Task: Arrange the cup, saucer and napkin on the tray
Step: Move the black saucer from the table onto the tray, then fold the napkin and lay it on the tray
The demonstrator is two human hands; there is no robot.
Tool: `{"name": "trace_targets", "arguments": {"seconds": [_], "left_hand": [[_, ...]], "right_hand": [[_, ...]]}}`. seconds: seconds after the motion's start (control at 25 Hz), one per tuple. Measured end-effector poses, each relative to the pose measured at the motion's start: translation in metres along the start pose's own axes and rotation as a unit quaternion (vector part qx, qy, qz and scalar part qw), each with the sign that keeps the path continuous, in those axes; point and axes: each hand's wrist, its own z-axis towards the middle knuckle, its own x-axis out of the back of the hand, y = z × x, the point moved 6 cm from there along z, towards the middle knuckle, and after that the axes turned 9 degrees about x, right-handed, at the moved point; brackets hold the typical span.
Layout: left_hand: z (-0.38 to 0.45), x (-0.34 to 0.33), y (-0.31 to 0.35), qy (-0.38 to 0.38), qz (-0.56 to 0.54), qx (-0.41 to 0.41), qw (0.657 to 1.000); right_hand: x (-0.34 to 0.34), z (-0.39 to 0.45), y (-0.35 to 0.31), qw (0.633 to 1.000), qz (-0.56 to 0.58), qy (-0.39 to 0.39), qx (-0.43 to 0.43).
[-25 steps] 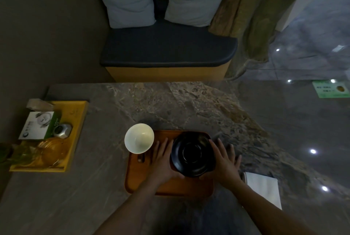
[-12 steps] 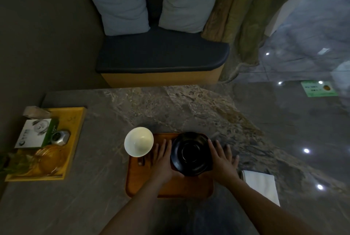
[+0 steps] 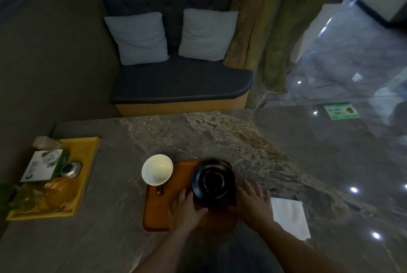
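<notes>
Muted browns, greys and one white bowl under dim light.

The tray (image 3: 167, 217) is warm orange-brown wood; the saucer (image 3: 213, 181) on it is glossy black, and the cup (image 3: 157, 169) is plain white inside. The napkin (image 3: 290, 217) is white. The surface (image 3: 198, 136) is grey stone veined with brown marbling. A second tray (image 3: 88, 158) is yellow, holding a white-and-green box (image 3: 45, 168). The bench seat (image 3: 180, 83) is dark blue-grey with two pale grey cushions (image 3: 138, 38), beside an olive-brown curtain (image 3: 259, 19).

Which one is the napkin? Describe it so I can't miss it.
Start at the orange wooden tray on the marble table. Just past its right edge, beside the right hand, lies the napkin: flat, white and square, the only item off the tray.
</notes>
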Motion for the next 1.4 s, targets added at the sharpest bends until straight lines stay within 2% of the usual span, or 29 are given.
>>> {"name": "trace_targets", "arguments": {"seconds": [0.24,0.48,0.6,0.92,1.16,1.4], "left_hand": [[-0.031,-0.008,0.02,-0.046,0.019,-0.038,0.998],[-0.05,-0.024,0.087,-0.099,0.108,-0.131,0.981],[-0.054,-0.032,0.124,-0.095,0.192,-0.166,0.962],[-0.046,-0.057,0.198,-0.095,0.282,-0.222,0.928],[-0.041,-0.079,0.226,-0.074,0.321,-0.23,0.916],[-0.042,-0.092,0.228,-0.037,0.334,-0.231,0.913]], "right_hand": [[0.02,-0.025,0.046,0.998,-0.023,-0.021,0.049],[0.035,-0.056,0.105,0.997,-0.044,-0.05,0.044],[0.043,-0.072,0.138,0.998,-0.039,-0.046,0.025],[0.052,-0.086,0.192,0.995,-0.052,-0.081,-0.022],[0.044,-0.073,0.193,0.991,-0.065,-0.115,-0.011],[0.027,-0.065,0.189,0.991,-0.078,-0.107,0.016]]}}
